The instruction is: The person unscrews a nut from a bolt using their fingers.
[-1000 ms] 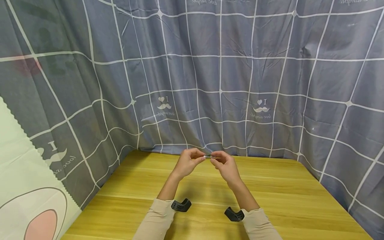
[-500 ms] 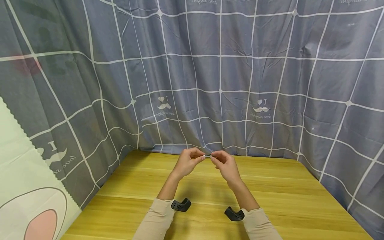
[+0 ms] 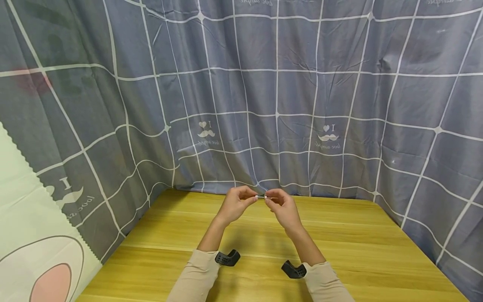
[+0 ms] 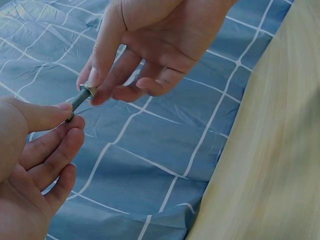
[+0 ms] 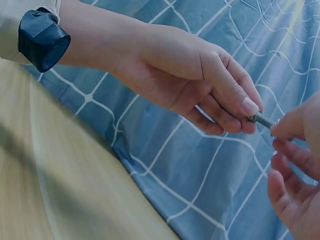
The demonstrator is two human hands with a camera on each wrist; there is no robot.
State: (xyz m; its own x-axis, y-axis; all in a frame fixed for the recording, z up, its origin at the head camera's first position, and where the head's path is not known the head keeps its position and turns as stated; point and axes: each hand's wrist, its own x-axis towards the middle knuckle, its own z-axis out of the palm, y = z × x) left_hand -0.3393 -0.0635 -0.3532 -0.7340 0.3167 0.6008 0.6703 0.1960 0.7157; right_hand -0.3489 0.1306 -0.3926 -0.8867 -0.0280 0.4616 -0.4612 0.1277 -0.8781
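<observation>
Left hand [image 3: 235, 206] and right hand [image 3: 284, 209] are pinching one small threaded bolt [image 3: 261, 197].
In the head view, the bolt is appearing near the middle of the worktop's [image 3: 260, 277] far edge, held in the air, probably so both hands are having free room. In the left wrist view, the left fingers [image 4: 56, 139] are gripping one end; the right ones are gripping at a shiny collar [image 4: 88, 91], nut or head, I cannot tell. In the right wrist view, the thread is showing between both thumbs, presumably because such ends are fitting only fingertips.
</observation>
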